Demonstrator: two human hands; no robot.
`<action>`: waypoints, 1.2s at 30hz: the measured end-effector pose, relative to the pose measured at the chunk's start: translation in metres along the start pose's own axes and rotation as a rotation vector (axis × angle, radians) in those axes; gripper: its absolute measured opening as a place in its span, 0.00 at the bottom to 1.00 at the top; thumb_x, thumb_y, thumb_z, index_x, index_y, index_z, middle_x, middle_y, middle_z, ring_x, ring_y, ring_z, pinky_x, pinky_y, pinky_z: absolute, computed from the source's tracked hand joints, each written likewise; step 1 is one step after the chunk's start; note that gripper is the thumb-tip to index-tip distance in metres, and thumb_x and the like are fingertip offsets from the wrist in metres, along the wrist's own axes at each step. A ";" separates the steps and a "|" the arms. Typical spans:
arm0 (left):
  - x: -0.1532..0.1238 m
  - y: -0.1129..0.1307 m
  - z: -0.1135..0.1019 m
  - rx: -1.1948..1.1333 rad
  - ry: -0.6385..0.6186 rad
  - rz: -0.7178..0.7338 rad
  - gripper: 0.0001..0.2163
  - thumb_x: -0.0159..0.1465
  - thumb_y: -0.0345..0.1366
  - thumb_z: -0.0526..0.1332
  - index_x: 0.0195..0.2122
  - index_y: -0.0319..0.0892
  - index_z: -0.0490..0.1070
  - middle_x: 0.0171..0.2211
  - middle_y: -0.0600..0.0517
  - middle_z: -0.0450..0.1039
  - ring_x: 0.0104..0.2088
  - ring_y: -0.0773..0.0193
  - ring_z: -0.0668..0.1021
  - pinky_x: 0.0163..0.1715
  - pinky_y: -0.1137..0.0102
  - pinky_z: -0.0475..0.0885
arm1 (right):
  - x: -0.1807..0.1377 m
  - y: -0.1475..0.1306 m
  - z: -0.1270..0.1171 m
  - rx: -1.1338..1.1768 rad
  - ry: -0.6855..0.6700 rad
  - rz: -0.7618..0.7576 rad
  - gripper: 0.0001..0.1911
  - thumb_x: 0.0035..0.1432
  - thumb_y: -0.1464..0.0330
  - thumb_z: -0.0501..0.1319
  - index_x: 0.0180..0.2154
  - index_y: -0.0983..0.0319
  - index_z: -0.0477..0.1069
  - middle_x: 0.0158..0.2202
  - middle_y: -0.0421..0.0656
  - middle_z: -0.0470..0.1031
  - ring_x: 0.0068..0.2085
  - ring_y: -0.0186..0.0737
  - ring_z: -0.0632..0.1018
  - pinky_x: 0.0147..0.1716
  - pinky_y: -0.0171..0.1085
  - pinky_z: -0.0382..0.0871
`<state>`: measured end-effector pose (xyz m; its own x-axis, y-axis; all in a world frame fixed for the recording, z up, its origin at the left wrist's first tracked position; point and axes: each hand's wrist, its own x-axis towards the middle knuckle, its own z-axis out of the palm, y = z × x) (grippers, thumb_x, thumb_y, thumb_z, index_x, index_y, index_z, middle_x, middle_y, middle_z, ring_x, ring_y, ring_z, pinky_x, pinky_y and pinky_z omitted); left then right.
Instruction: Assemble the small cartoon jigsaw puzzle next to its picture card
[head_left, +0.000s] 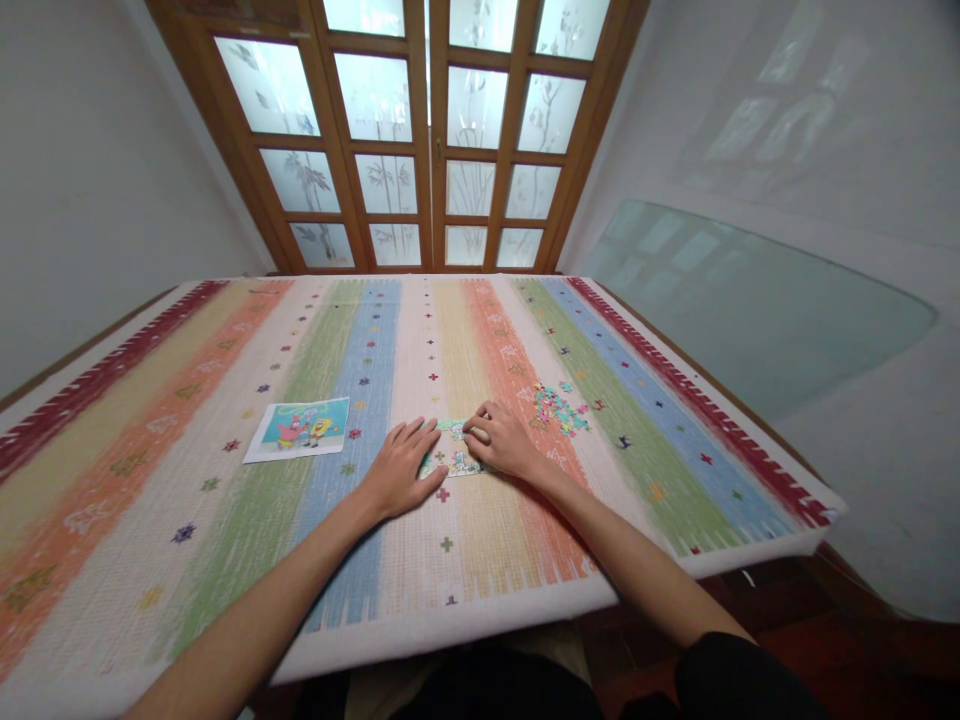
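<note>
A partly joined jigsaw puzzle [455, 450] lies on the striped cloth in the middle of the table. My left hand [400, 468] rests flat on the cloth with its fingers stretched out, touching the puzzle's left edge. My right hand [501, 440] sits on the puzzle's right part with its fingers curled down and pressed on the pieces; whether it holds a piece is hidden. A heap of loose puzzle pieces [556, 406] lies just right of that hand. A cartoon reference picture [301, 428] lies flat to the left.
The striped, multicoloured cloth [225, 500] covers the whole table, whose front edge is near my body. Wooden doors with frosted glass panes [420, 130] stand behind the table. White walls flank both sides, with a glass panel [750, 310] to the right.
</note>
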<state>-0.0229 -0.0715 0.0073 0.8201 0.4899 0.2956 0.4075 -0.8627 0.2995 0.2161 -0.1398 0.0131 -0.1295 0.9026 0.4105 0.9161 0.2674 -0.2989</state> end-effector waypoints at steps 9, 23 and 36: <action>0.000 0.000 0.000 0.019 -0.009 0.001 0.23 0.70 0.45 0.57 0.62 0.39 0.67 0.67 0.38 0.66 0.68 0.43 0.66 0.67 0.44 0.61 | 0.000 -0.001 0.003 0.064 0.028 0.026 0.04 0.61 0.72 0.65 0.37 0.61 0.79 0.39 0.47 0.74 0.42 0.47 0.73 0.45 0.44 0.67; -0.001 -0.002 -0.001 0.014 0.005 0.017 0.22 0.71 0.46 0.56 0.62 0.40 0.66 0.67 0.39 0.66 0.67 0.42 0.67 0.66 0.42 0.62 | -0.017 0.099 -0.063 -0.226 0.040 0.452 0.09 0.59 0.72 0.62 0.36 0.60 0.82 0.38 0.50 0.77 0.45 0.50 0.75 0.47 0.43 0.67; -0.001 -0.003 0.001 0.016 0.007 0.019 0.23 0.70 0.45 0.57 0.63 0.40 0.67 0.66 0.39 0.66 0.67 0.43 0.67 0.66 0.42 0.62 | -0.032 0.121 -0.071 -0.248 -0.058 0.498 0.12 0.57 0.74 0.61 0.38 0.60 0.83 0.37 0.48 0.78 0.43 0.47 0.76 0.46 0.39 0.66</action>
<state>-0.0248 -0.0695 0.0047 0.8249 0.4743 0.3074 0.3982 -0.8737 0.2796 0.3575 -0.1602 0.0253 0.3277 0.9184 0.2216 0.9328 -0.2774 -0.2301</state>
